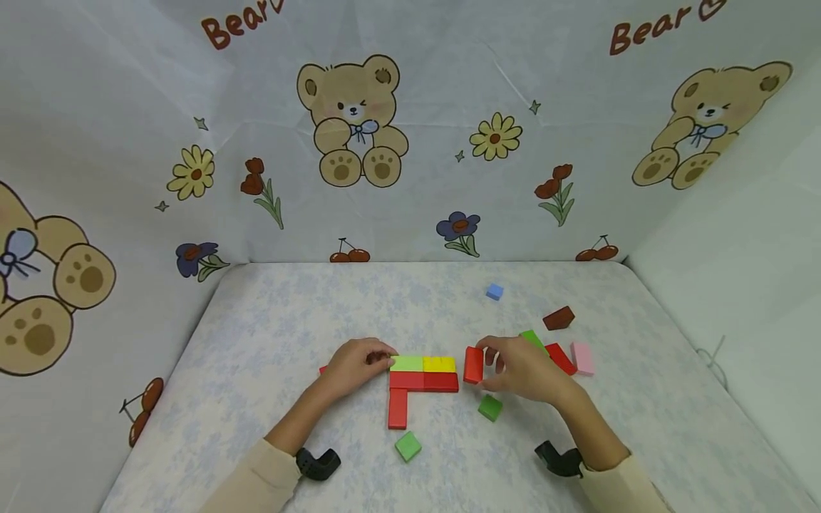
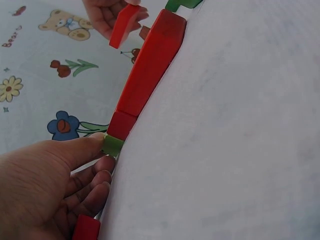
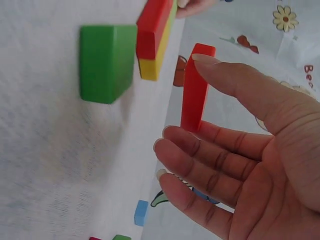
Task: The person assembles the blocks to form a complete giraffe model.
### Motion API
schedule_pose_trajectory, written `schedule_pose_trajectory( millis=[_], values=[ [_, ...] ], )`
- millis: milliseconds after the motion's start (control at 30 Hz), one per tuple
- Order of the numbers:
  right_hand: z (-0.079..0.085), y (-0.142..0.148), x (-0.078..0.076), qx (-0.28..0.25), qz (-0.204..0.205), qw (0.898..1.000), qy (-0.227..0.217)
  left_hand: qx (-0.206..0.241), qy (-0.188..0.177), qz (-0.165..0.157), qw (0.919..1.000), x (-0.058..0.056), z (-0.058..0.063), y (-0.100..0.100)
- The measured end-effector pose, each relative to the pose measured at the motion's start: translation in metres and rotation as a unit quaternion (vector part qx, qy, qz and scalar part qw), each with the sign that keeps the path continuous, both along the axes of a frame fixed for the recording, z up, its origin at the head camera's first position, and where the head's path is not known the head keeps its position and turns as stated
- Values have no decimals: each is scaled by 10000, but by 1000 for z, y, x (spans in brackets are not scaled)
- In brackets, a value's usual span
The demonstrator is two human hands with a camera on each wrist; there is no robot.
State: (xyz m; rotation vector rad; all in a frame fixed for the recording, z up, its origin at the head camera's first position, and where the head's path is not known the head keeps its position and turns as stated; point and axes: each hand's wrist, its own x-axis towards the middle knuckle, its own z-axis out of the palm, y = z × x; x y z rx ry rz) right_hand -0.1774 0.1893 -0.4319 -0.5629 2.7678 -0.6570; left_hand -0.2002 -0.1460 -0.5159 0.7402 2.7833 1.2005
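My left hand (image 1: 355,367) is at the left end of a flat arrangement of blocks, its thumb and fingertips pinching the end of a light green block (image 1: 408,363). A yellow block (image 1: 439,365) continues that row. Two red blocks, left (image 1: 407,382) and right (image 1: 441,382), lie along its near side, and another red block (image 1: 398,409) extends toward me from the left one. To the right, my right hand (image 1: 522,367) holds a separate red block (image 3: 196,87) between thumb and fingers, raised off the table in the right wrist view.
Green blocks lie in front (image 1: 408,447) and near the right hand (image 1: 490,407). Beyond that hand are a green block (image 1: 534,340), a red block (image 1: 561,358), a pink block (image 1: 582,358) and a brown block (image 1: 559,318). A blue block (image 1: 494,291) lies farther back. Another red block (image 2: 86,228) is beside the left hand.
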Motion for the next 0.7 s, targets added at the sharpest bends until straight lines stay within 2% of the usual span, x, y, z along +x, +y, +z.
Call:
schedule_pose_trajectory(
  millis=[400, 700],
  values=[
    [-9, -11, 30, 281, 240, 9992, 156, 41, 41, -23, 10000, -1, -3, -1],
    [-11, -22, 44, 600, 507, 9969, 63, -32, 24, 34, 10000, 0, -1, -1]
  ],
)
